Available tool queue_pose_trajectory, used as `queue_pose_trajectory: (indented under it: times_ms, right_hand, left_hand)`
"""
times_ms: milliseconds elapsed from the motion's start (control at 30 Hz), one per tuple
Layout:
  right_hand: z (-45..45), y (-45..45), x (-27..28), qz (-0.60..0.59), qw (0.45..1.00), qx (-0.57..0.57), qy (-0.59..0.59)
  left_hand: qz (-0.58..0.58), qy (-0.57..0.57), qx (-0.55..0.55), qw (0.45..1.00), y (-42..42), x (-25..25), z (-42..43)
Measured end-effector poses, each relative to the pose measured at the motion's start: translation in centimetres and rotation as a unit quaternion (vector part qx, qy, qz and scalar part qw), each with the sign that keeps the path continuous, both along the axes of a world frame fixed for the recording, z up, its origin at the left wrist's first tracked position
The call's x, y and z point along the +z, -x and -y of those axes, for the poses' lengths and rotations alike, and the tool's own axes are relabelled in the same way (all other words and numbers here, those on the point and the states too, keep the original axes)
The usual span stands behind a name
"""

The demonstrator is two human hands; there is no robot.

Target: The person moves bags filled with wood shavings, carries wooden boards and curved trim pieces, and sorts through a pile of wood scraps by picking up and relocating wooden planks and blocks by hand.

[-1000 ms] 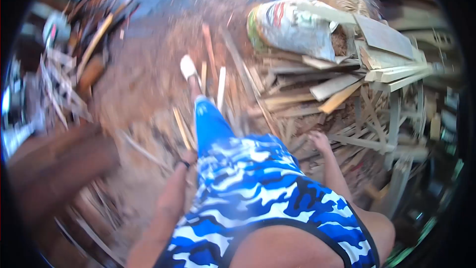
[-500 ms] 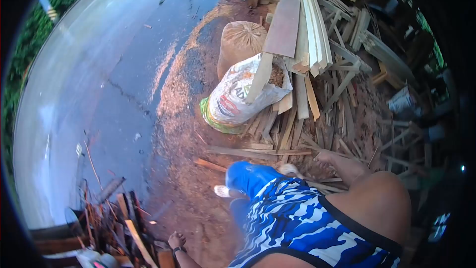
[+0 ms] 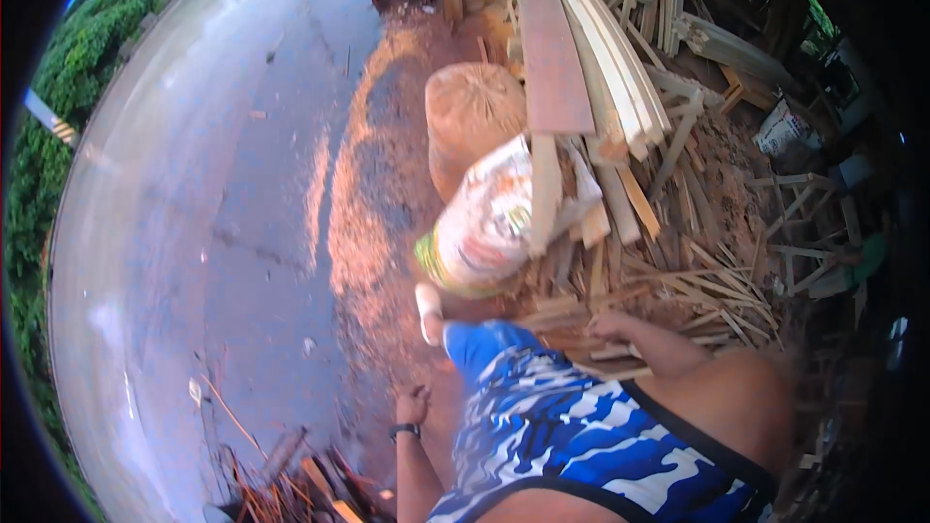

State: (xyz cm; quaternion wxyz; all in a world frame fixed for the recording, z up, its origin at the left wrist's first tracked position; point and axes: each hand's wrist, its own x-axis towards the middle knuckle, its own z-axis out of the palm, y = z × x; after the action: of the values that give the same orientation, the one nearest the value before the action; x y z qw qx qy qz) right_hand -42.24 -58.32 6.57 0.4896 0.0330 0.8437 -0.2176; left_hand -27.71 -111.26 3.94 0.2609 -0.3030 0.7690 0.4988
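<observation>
**Walking past the scrap wood: watch your toes and knuckles**

So you've got both arms low by your sides. Your left hand [image 3: 412, 405], the one with the dark wristband [image 3: 407, 430], is over the ground with nothing visible in it. Your right hand [image 3: 608, 326] looks curled in beside the wood scraps [image 3: 712, 295]. It's small and a bit soft in this view, so I can't tell whether it's touching or gripping any, or how far either hand is open.

Your white shoe [image 3: 425, 305] is right by the foot of the printed sack [image 3: 484, 223], which sits just in front of the tan sack [image 3: 475, 102]. I'd plant that foot flat and give the sack a little room, since a knock could shift the narrow board [image 3: 544, 189] lying across it.

Keep your right elbow in, too. Those scraps point every which way and the ends look snaggy. The long pale strips [image 3: 605, 48] and reddish-brown board [image 3: 557, 58] are up on the pile ahead, so mind their near ends. Same goes for the dark sticks [image 3: 325, 492] down on your left. Short, easy steps, imo.
</observation>
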Motion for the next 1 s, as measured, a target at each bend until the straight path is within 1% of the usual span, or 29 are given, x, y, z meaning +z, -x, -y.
queue_pose_trajectory:
  times_ms: [33,100,133,167,200,233,267,300,333,367,400,433,467,500,533,600,667,700,733,800,867,933,967,1000]
  right_hand:
    - [2.6,3.2,0.2,0.015,0.999,-0.038,0.006]
    - [8.1,9.1,2.3,0.056,0.992,-0.109,0.020]
    - [8.5,13.8,0.2,-0.085,0.982,0.167,0.034]
    - [8.8,16.7,-2.1,-0.205,0.881,0.424,0.045]
    - [12.5,19.6,4.9,-0.125,0.970,0.203,-0.053]
    - [13.8,23.6,7.1,-0.058,0.980,0.182,-0.056]
    - [12.1,25.8,3.6,-0.122,0.991,0.039,-0.036]
    - [12.8,29.2,6.5,-0.180,0.981,0.034,-0.059]
    - [13.4,32.2,10.3,-0.210,0.974,0.029,-0.078]
    - [13.7,34.9,13.6,-0.257,0.962,0.038,-0.083]
    - [13.4,38.3,15.3,-0.245,0.962,0.038,-0.112]
    - [14.1,39.9,18.1,-0.303,0.946,0.004,-0.116]
    - [14.7,41.5,20.9,-0.361,0.925,-0.030,-0.117]
    - [13.1,43.2,19.4,-0.443,0.891,-0.025,-0.096]
    - [12.9,45.7,21.1,-0.363,0.925,0.011,-0.113]
    - [10.6,49.4,18.4,-0.362,0.923,-0.074,-0.109]
    - [9.9,52.2,16.3,-0.377,0.907,-0.147,-0.120]
    - [9.3,53.9,15.2,-0.384,0.897,-0.179,-0.127]
    - [7.9,56.2,12.9,-0.377,0.894,-0.177,-0.165]
    - [4.0,61.8,7.8,-0.353,0.890,-0.164,-0.238]
    - [1.8,67.1,7.0,-0.274,0.894,-0.250,-0.253]
    - [-1.0,71.8,4.5,-0.362,0.851,-0.250,-0.286]
    - [-1.6,74.5,4.5,-0.335,0.859,-0.246,-0.299]
    - [-2.1,77.0,5.1,-0.307,0.865,-0.244,-0.312]
  left_hand:
    - [-0.004,0.003,-0.024,1.000,2.4,-1.6,1.6]
    - [-0.014,0.075,-0.153,0.985,7.1,-3.0,5.6]
    - [-0.020,0.107,-0.214,0.971,10.7,-3.4,6.8]
    - [-0.007,0.144,-0.256,0.956,13.7,-3.7,8.7]
    - [-0.009,0.142,-0.277,0.950,16.6,-3.0,10.9]
    - [-0.012,0.138,-0.294,0.946,20.6,-1.5,12.5]
    - [-0.018,0.131,-0.307,0.942,25.0,-0.3,13.5]
    - [-0.021,0.127,-0.319,0.939,29.1,1.1,14.7]
    - [-0.027,0.128,-0.302,0.944,33.0,1.6,15.8]
    - [-0.070,0.128,-0.358,0.922,37.3,1.3,17.0]
    - [-0.157,0.172,-0.407,0.883,41.3,0.1,17.9]
    - [-0.230,0.207,-0.416,0.855,45.7,-2.8,18.7]
    - [-0.174,0.103,-0.324,0.924,49.8,2.1,16.3]
    - [-0.155,0.051,-0.311,0.936,53.8,5.6,14.0]
    - [-0.164,0.046,-0.320,0.932,57.6,7.3,11.6]
    - [-0.181,-0.009,-0.333,0.925,64.3,9.8,6.9]
    - [-0.150,-0.090,-0.296,0.939,70.0,11.2,2.3]
    - [-0.143,-0.114,-0.316,0.931,72.7,11.7,0.1]
    - [-0.134,-0.138,-0.334,0.923,75.5,11.6,-2.0]
    - [-0.107,-0.175,-0.372,0.906,81.4,8.6,-5.8]
    - [-0.128,-0.191,-0.443,0.866,86.7,6.2,-9.4]
    - [-0.014,-0.202,-0.361,0.910,91.1,4.6,-13.0]
    - [-0.084,-0.189,-0.426,0.881,93.8,0.2,-14.3]
    - [-0.095,-0.181,-0.443,0.873,95.0,-2.2,-15.2]
